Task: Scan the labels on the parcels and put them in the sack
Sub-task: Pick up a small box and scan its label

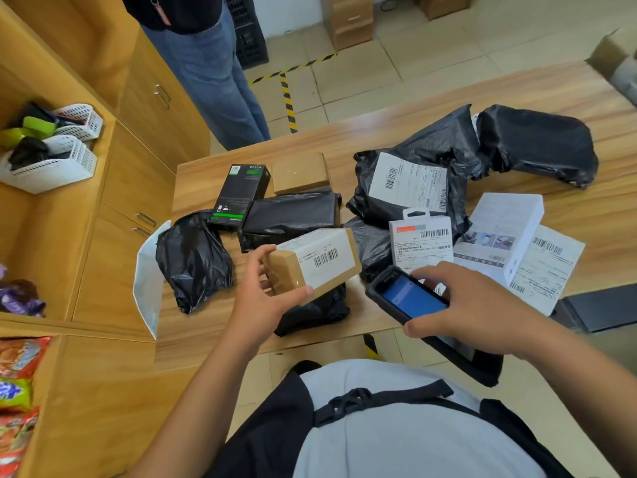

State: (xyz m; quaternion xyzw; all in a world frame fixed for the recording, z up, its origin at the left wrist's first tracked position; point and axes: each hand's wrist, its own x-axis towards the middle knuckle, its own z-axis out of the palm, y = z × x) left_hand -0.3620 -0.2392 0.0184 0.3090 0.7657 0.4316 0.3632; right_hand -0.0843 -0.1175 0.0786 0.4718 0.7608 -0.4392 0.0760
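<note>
My left hand (267, 288) grips a brown cardboard parcel (312, 260) by its near end, its white barcode label facing up. My right hand (472, 305) holds a black handheld scanner (410, 298) with a lit blue screen, just right of that parcel. Spread over the wooden table (379, 136) are several black plastic-wrapped parcels (193, 260), a labelled black bag (410, 184), a small white labelled box (420, 239), a larger white box (499, 232), a black-and-green box (241, 194) and a plain brown box (300, 174). A white sack (148, 281) hangs at the table's left edge.
A person in jeans (213, 74) stands beyond the table's far left corner. Wooden cabinets (138, 188) with white baskets (58, 163) line the left side. Snack packets (17, 384) lie at lower left. Cardboard boxes (351, 19) and a black crate (250, 39) stand on the tiled floor.
</note>
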